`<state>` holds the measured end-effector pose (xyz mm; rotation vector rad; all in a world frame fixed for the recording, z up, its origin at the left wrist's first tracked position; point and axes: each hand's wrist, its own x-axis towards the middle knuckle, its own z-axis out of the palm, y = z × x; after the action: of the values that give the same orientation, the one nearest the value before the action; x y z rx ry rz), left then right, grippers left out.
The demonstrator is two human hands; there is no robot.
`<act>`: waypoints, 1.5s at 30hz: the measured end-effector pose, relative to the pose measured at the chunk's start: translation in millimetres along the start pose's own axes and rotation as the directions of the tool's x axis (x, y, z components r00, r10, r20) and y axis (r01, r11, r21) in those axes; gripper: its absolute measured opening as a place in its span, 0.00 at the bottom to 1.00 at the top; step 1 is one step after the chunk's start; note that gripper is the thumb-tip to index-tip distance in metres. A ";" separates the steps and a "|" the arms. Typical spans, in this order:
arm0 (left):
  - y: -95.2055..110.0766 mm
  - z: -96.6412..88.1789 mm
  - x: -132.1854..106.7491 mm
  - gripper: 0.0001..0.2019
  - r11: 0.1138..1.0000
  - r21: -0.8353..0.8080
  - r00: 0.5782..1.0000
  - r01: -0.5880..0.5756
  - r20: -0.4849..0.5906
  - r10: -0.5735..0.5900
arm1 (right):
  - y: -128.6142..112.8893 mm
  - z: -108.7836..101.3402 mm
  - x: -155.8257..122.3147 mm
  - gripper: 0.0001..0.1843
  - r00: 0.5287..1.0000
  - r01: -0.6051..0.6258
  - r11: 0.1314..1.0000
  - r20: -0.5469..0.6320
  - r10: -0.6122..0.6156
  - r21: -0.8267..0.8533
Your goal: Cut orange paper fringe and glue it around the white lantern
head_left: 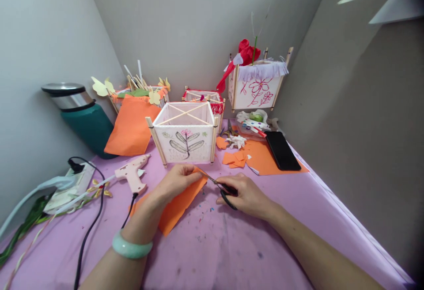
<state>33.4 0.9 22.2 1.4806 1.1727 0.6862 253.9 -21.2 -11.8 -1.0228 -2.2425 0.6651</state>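
Note:
My left hand (177, 180) pinches the far edge of an orange paper sheet (180, 208) that lies over my wrist and the purple table. My right hand (243, 194) grips black-handled scissors (221, 187), with the blades pointing left into the paper's top edge beside my left fingers. A pale green bangle (131, 245) circles my left wrist. Just beyond both hands stands a white paper lantern (185, 133) on wooden sticks, with a leaf and flower drawn on its front.
A pink glue gun (132, 174) with a black cord lies to the left. Orange paper scraps (236, 158), an orange sheet and a black phone (281, 149) lie to the right. Further lanterns (256, 84), a teal bin (82, 118) and grey walls close the back.

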 end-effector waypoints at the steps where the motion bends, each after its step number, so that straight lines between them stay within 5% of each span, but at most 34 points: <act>1: 0.5 0.1 -0.1 0.11 1.000 -0.007 1.000 0.007 0.002 -0.007 | 0.9 0.4 0.0 0.19 1.000 0.005 1.000 -0.005 -0.005 -0.006; 45: -3.1 -4.2 2.1 0.15 0.992 -0.126 0.994 0.003 -0.106 -0.017 | 10.3 1.7 -3.0 0.17 0.995 0.000 0.992 -0.095 -0.012 -0.124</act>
<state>29.5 4.2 20.0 1.3452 1.1950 0.8262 259.5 -17.9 -20.5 -1.0838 -2.2244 0.4689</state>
